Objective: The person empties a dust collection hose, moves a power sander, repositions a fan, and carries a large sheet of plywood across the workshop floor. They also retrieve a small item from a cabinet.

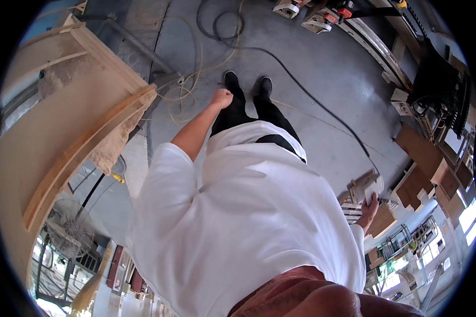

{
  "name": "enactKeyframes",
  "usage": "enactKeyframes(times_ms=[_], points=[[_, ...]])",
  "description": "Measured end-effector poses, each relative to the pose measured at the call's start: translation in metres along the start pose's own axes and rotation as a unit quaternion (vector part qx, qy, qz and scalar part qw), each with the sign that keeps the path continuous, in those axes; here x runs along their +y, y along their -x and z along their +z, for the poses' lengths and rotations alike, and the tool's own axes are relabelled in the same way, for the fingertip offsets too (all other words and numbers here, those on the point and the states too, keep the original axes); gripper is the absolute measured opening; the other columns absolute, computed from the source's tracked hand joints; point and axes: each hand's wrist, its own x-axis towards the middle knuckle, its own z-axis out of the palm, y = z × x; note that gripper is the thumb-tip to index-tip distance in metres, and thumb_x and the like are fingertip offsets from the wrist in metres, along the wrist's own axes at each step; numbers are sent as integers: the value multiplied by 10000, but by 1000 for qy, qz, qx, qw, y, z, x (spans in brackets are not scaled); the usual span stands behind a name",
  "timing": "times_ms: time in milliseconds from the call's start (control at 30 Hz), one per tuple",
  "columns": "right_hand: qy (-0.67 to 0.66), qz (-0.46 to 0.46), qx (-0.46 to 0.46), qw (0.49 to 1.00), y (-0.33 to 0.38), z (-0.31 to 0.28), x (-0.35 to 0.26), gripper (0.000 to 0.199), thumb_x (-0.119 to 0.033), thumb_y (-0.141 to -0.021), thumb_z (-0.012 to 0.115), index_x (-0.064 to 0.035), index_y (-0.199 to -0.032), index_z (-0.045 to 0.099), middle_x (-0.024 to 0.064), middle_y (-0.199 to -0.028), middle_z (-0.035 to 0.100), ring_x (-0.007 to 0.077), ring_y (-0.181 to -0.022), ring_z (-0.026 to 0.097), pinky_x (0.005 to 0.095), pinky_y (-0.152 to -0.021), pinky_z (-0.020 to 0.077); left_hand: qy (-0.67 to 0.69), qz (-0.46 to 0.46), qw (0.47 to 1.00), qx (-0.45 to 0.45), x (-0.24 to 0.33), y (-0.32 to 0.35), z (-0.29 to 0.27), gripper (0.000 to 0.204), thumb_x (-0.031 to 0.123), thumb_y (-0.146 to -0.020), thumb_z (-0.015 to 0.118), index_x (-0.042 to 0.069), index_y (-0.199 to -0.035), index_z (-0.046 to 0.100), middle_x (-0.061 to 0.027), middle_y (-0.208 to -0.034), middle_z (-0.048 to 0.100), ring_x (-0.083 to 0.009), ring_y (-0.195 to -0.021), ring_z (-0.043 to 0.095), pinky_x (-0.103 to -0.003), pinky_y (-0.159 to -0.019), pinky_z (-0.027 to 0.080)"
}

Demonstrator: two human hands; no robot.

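Observation:
My left hand [222,98] hangs in front of my left thigh, above the black shoes, with its fingers curled into a loose fist. Nothing shows sticking out of it. Off to my right side, my right hand [369,209] is closed around a boxy, pale grey and beige power tool [366,186]. A black cord [328,112] snakes over the floor and runs up to that tool. Part of the tool's grip is covered by my fingers, and its exact kind cannot be made out.
A large curved wooden frame [63,100] stands at my left, with a floor fan [70,228] nearer. Yellowish hose [200,63] lies looped on the grey floor [322,68]. Machinery with a long rail [373,45] is at the far right; brown boards [418,145] stand on the right.

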Motion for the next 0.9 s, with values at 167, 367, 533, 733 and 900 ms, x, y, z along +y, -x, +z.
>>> enactKeyframes(times_ms=[167,367,533,733,900], points=[[-117,-2,144,983,86,-11,11,271,-192,-837,623,-44,-1063,595,103,-1008,613,181,-858,595,248,-675,477,-27,38,999,12,45,-33,-33,259,262,-770,541,97,-901,692,-132,-957,659,-298,-927,619,-373,-823,479],[1,-254,137,957,31,-161,51,226,-168,-817,630,-10,-973,586,88,-823,637,187,-658,609,232,-531,477,-5,59,998,19,37,-54,-36,288,270,-768,535,88,-932,685,-139,-947,657,-292,-910,624,-370,-804,480],[-165,-4,118,979,-5,-159,75,249,-231,-869,575,-63,-1052,598,58,-969,624,229,-816,606,294,-594,492,-144,33,989,6,69,-14,-38,278,246,-748,529,105,-923,692,-126,-982,656,-287,-926,619,-367,-823,475],[-145,3,87,986,-24,-142,48,268,-233,-865,574,-50,-1060,591,69,-957,624,226,-817,612,307,-616,504,-125,118,984,52,89,18,-11,252,266,-779,576,106,-938,689,-117,-1011,651,-283,-978,603,-357,-858,466],[-132,14,67,989,-33,-165,54,284,-234,-861,574,-39,-1067,585,79,-948,625,224,-818,617,318,-634,515,-180,94,976,78,109,17,-37,273,279,-790,574,102,-972,675,-122,-1014,648,-276,-984,602,-350,-872,458]])
